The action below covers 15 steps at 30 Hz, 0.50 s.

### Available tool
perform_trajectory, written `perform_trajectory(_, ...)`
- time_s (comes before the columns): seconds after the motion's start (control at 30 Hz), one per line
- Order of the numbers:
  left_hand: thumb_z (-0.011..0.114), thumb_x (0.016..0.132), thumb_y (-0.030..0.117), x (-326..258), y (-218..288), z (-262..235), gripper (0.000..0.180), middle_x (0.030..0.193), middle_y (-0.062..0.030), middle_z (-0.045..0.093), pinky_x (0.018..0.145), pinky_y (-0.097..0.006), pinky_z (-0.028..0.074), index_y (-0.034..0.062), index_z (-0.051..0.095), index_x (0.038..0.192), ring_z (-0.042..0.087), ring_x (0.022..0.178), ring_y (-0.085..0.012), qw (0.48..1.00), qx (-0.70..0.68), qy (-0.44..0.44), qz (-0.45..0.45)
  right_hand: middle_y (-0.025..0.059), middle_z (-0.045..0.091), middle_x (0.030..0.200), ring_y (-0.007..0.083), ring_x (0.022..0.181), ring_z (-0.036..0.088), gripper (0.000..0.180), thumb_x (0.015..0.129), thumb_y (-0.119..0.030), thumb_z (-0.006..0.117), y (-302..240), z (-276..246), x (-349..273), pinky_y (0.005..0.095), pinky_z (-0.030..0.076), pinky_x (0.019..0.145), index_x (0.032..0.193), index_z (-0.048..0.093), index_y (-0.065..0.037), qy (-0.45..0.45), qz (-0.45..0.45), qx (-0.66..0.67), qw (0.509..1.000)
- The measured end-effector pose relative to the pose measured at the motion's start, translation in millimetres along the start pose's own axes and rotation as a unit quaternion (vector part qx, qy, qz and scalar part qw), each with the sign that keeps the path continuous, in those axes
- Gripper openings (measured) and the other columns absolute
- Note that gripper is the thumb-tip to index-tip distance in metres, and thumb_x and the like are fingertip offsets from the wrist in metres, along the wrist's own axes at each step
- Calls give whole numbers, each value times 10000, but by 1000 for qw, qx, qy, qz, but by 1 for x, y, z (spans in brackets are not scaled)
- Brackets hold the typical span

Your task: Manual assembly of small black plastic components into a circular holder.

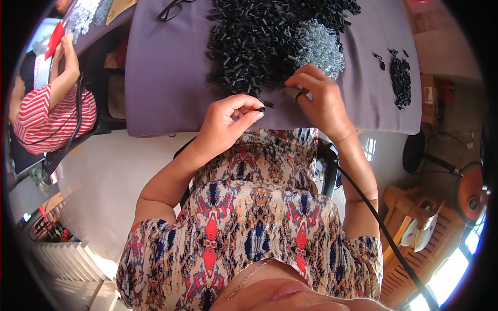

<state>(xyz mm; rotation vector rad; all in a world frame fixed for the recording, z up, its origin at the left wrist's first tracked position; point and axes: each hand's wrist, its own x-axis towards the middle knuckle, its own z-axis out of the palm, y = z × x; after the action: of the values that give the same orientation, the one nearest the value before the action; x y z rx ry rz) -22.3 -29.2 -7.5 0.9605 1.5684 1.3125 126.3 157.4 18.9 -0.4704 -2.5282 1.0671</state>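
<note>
The left hand (225, 124) pinches a small black tube (261, 109) between thumb and forefinger at the table edge (155, 132), likely light, rigid and easily dropped, while the right hand (319, 98) fingers curl closed around a similar piece by the black pile (259, 41)

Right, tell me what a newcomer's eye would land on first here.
First comes the big heap of small black tubes spread over the purple cloth at the top, with a glinting pile of silvery metal bits at its right edge. Just below, the left hand pinches one black piece at its fingertips, and the right hand rests at the heap's edge.
</note>
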Motion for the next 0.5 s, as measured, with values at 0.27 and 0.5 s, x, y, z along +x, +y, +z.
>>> perform_trajectory(0.27, 643, 908, 10, -1, 3, 3, 123, 956, -32, 680, 773, -222, 503, -21, 664, 1025, 619, 851, -70, 1000, 2, 9, 1, 90, 595, 881, 288, 827, 641, 156, 703, 9, 633, -2, 24, 7, 388, 533, 682, 850, 653, -42, 11, -88, -107, 990)
perform_trajectory(0.5, 646, 905, 12, -2, 1, 5, 124, 947, -32, 680, 764, -222, 502, -17, 664, 1025, 618, 846, -67, 1000, -3, 15, -9, 89, 576, 844, 275, 826, 630, 93, 719, -49, 657, -4, 32, 13, 391, 522, 652, 801, 614, -51, 6, -97, -157, 983)
